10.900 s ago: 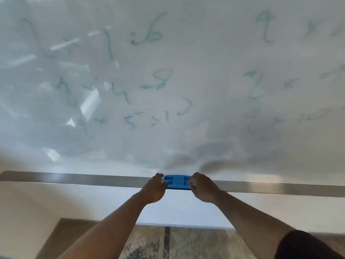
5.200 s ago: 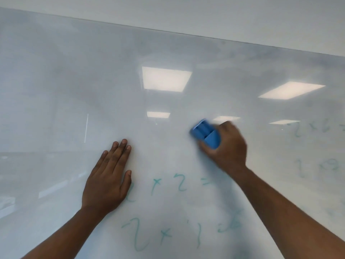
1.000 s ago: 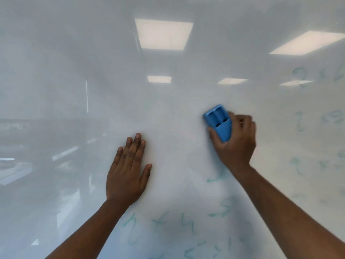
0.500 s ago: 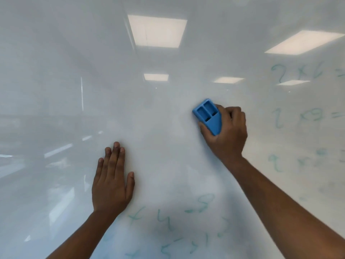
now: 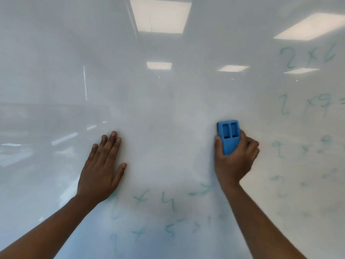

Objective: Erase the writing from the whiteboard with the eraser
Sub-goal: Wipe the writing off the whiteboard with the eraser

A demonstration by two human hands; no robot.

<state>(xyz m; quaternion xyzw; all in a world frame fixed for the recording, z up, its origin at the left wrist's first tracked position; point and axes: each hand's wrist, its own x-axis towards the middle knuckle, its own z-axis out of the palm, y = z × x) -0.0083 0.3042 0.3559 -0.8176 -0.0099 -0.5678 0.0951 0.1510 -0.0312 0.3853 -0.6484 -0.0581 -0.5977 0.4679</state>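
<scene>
Two hands on whiteboard [image 5: 168,109], rt hand [image 5: 234,157] gripping eraser [image 5: 228,136]

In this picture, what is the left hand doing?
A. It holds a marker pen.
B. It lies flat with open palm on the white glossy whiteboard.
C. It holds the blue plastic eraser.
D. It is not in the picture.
B: the left hand lies flat, fingers spread, on the white glossy whiteboard, while the blue plastic eraser is gripped in the right hand.
</scene>
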